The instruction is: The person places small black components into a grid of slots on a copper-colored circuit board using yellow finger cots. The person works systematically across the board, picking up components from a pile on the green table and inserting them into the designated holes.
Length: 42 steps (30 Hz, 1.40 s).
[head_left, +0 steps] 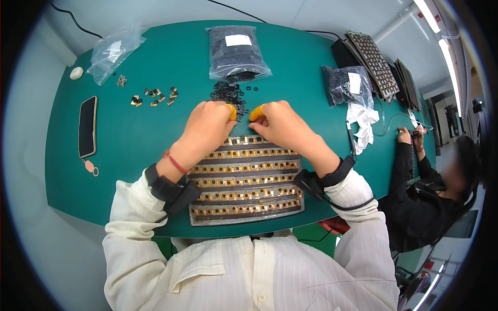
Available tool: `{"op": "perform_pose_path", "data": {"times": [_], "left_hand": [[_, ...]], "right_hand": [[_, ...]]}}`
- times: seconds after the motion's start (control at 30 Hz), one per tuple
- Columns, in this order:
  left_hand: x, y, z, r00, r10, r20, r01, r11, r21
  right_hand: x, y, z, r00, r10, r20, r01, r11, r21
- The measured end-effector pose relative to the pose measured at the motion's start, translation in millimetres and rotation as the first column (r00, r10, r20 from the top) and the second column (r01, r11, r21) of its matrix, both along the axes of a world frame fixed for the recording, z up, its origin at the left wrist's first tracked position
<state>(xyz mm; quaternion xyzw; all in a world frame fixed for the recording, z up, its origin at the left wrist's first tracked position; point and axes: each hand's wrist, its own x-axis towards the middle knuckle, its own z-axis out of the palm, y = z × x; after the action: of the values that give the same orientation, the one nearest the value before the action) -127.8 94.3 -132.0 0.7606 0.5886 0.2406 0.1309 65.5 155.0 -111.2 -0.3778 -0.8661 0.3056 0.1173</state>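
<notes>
My left hand [206,123], with a yellow finger cot on one finger, is closed at the near edge of a heap of small black square parts [226,93]. Beside it, my right hand [286,126] also wears a yellow finger cot, its fingers drawn together. Whatever either hand pinches is too small or hidden to make out. Just below both hands lies a grey tray [246,213] with several rows of brass-coloured pieces [234,196], many topped by black squares. My hands and wrists cover parts of its top row.
An open clear bag of black parts [236,52] lies behind the heap. Small brass-and-black pieces [154,93] and a phone [87,127] are at left. At right are another bag [345,83], crumpled white paper [361,124], stacked trays [373,59] and a co-worker [425,207].
</notes>
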Motion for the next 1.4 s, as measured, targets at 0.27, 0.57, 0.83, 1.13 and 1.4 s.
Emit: {"op": "perform_pose_path", "data": {"times": [0.27, 0.57, 0.83, 1.13, 1.4], "left_hand": [[-22.7, -10.7, 4.2, 0.997, -0.043, -0.064, 0.045, 0.999, 0.018], [-25.0, -12.2, 3.2, 0.991, 0.038, 0.128, -0.027, 0.996, -0.087], [-11.9, -9.3, 5.2, 0.992, 0.100, -0.072, -0.107, 0.989, -0.100], [-14.0, -5.2, 6.6, 0.998, 0.030, -0.054, -0.032, 0.998, -0.047], [-55.7, -51.9, 32.6, 0.992, 0.102, 0.077, -0.086, 0.980, -0.181]], "right_hand": [[-26.5, 1.8, -17.4, 1.000, -0.024, 0.003, 0.024, 0.995, 0.099], [-13.6, 0.0, -2.6, 0.999, 0.032, -0.028, -0.031, 0.998, 0.047], [-15.5, -1.5, -0.4, 0.998, 0.006, -0.055, -0.005, 1.000, 0.009], [-25.0, -2.1, -12.3, 0.995, 0.081, -0.065, -0.074, 0.992, 0.103], [2.2, -3.5, 10.5, 0.994, 0.035, -0.106, -0.018, 0.987, 0.161]]}}
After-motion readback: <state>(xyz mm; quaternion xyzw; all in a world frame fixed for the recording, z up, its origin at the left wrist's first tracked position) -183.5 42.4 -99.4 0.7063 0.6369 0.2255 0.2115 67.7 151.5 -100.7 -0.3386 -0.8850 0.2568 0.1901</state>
